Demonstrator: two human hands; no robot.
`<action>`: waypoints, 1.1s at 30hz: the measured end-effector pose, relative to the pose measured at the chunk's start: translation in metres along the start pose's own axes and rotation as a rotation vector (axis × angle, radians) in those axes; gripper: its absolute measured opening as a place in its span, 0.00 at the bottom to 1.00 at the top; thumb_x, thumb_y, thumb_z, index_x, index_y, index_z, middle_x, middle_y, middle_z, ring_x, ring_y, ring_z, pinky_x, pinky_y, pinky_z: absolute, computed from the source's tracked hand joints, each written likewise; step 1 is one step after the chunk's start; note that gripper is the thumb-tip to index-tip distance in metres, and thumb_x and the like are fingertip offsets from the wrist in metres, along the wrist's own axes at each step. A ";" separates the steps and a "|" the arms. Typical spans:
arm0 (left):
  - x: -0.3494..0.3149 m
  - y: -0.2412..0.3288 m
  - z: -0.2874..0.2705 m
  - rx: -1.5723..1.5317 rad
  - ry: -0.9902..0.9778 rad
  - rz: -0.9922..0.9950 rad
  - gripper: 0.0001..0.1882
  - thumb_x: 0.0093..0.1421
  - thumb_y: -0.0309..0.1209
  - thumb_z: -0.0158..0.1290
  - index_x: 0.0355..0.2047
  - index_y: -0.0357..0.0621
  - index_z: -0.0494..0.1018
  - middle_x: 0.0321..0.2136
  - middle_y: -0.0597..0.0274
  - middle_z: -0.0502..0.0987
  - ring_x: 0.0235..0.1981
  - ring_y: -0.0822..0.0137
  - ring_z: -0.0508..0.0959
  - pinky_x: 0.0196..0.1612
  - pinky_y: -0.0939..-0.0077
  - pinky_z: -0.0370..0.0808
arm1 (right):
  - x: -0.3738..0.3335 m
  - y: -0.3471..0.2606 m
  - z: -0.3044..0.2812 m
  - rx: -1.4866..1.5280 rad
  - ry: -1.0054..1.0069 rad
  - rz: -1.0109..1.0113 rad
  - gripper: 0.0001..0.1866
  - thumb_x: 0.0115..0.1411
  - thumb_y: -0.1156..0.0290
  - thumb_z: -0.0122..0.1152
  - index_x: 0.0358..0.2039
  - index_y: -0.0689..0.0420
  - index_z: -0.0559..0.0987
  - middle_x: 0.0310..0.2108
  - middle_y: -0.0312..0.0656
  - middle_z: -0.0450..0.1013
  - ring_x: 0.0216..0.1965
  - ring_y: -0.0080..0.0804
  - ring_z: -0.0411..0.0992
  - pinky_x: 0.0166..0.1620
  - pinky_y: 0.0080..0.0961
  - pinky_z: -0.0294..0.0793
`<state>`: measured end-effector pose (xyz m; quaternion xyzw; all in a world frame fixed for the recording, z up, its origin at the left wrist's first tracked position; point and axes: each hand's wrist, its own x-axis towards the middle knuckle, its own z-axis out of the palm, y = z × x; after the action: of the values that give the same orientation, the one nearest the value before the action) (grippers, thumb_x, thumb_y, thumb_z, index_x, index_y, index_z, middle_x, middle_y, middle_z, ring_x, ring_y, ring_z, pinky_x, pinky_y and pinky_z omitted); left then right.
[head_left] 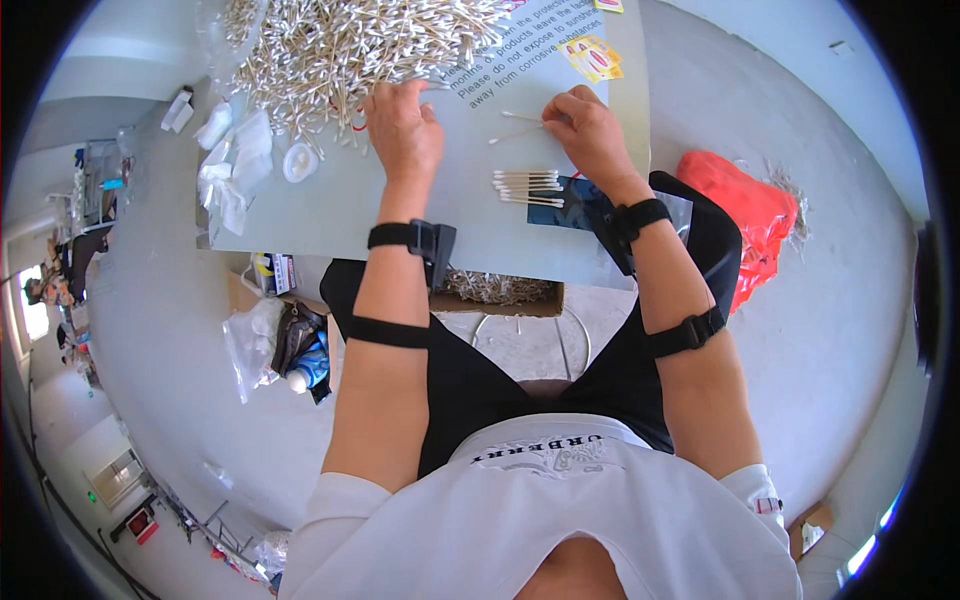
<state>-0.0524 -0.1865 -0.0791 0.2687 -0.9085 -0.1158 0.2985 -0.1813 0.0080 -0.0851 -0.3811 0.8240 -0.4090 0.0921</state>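
My right hand (pixel 592 135) pinches cotton swabs; two of their sticks (pixel 520 116) fan out to the left from between the thumb and fingers. At the near edge of a large heap of loose cotton swabs (pixel 340 50), my left hand (pixel 405 135) has its fingers bent downward, its thumb standing apart, and nothing visible in its grasp. Several cotton swabs (pixel 528 186) lie side by side in a neat row below my right hand. Their right ends rest over a dark blue sheet (pixel 565 208), which my right wrist partly hides.
Yellow-and-white packets (pixel 592 58) lie at the table's far right. A small white round container (pixel 299 162) and crumpled white plastic (pixel 235 165) sit at the left. Beneath the table (pixel 330 225) is a cardboard box of swabs (pixel 500 290); a red bag (pixel 740 215) stands to the right.
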 end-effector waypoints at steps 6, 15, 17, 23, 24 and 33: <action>0.028 -0.007 0.007 0.116 -0.099 0.099 0.07 0.47 0.26 0.61 0.28 0.51 0.79 0.32 0.64 0.70 0.42 0.57 0.68 0.46 0.59 0.66 | -0.002 -0.001 -0.001 -0.009 -0.034 0.032 0.04 0.51 0.75 0.62 0.30 0.55 0.79 0.32 0.40 0.68 0.36 0.37 0.71 0.40 0.28 0.71; 0.026 0.039 0.039 0.014 -0.134 0.253 0.04 0.46 0.30 0.63 0.22 0.52 0.78 0.29 0.67 0.73 0.39 0.58 0.70 0.42 0.61 0.67 | -0.002 -0.004 0.000 -0.013 -0.027 0.029 0.05 0.50 0.74 0.63 0.29 0.55 0.80 0.32 0.38 0.68 0.36 0.34 0.71 0.41 0.26 0.71; 0.018 0.052 0.036 -0.021 -0.189 0.257 0.03 0.46 0.29 0.62 0.22 0.52 0.78 0.29 0.66 0.73 0.39 0.57 0.70 0.43 0.61 0.67 | -0.002 0.002 0.000 -0.013 -0.022 0.020 0.05 0.51 0.74 0.63 0.30 0.55 0.80 0.32 0.38 0.68 0.35 0.34 0.71 0.40 0.26 0.71; -0.015 0.020 0.003 -0.178 -0.134 0.089 0.14 0.49 0.28 0.60 0.38 0.50 0.77 0.42 0.58 0.73 0.48 0.54 0.68 0.51 0.57 0.65 | 0.005 0.002 -0.002 0.181 0.063 0.099 0.11 0.49 0.71 0.62 0.35 0.55 0.81 0.34 0.46 0.71 0.36 0.45 0.73 0.42 0.33 0.73; -0.024 0.015 -0.006 -0.076 -0.147 0.068 0.21 0.51 0.31 0.59 0.47 0.49 0.72 0.50 0.55 0.68 0.55 0.52 0.63 0.55 0.52 0.61 | 0.009 0.000 -0.003 0.129 0.051 0.049 0.11 0.50 0.71 0.62 0.36 0.55 0.81 0.34 0.46 0.71 0.37 0.45 0.73 0.43 0.34 0.73; -0.033 -0.023 -0.006 0.211 -0.308 0.015 0.35 0.60 0.43 0.54 0.65 0.53 0.55 0.69 0.49 0.45 0.70 0.46 0.39 0.66 0.38 0.38 | 0.034 -0.008 0.013 -0.090 -0.039 -0.052 0.08 0.51 0.69 0.62 0.33 0.54 0.80 0.33 0.45 0.71 0.38 0.46 0.73 0.42 0.36 0.73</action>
<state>-0.0165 -0.1875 -0.0984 0.2706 -0.9526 -0.0576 0.1270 -0.1948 -0.0264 -0.0821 -0.4142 0.8294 -0.3662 0.0804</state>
